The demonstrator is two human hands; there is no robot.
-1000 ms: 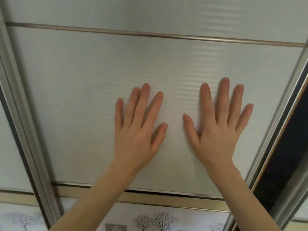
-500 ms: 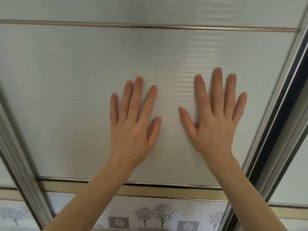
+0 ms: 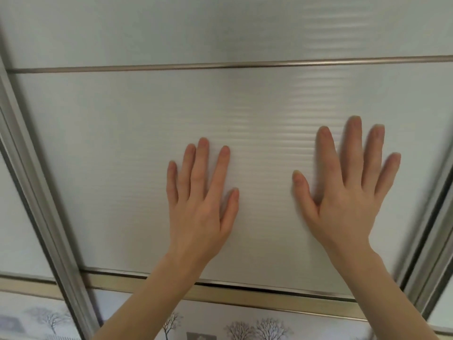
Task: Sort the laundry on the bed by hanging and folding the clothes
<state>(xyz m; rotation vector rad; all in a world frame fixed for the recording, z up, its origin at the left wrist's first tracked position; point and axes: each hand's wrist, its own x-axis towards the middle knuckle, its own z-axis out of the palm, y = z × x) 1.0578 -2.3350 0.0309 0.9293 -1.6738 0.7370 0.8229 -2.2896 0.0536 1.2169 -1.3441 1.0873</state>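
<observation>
Head view: frosted sliding door panel [image 3: 147, 148]
Left hand [image 3: 198, 207]: flat, fingers straight, pressing panel
Right hand [image 3: 343, 200]: flat, fingers spread, pressing panel

Both hands lie flat against a frosted sliding door panel [image 3: 137, 173] with fine horizontal ribbing. The left hand [image 3: 199, 207] presses near the middle of the panel, fingers straight and slightly spread, thumb out to the side. The right hand [image 3: 345, 204] presses further toward the panel's right edge, fingers straight and fanned; its outline is a little blurred. The two hands are apart, with bare panel between them. A thin metal rail [image 3: 220, 66] crosses the door above the fingertips. A metal frame [image 3: 36, 192] runs down the left side. Below the panel's bottom rail sits a strip printed with bare trees [image 3: 257, 327].
</observation>
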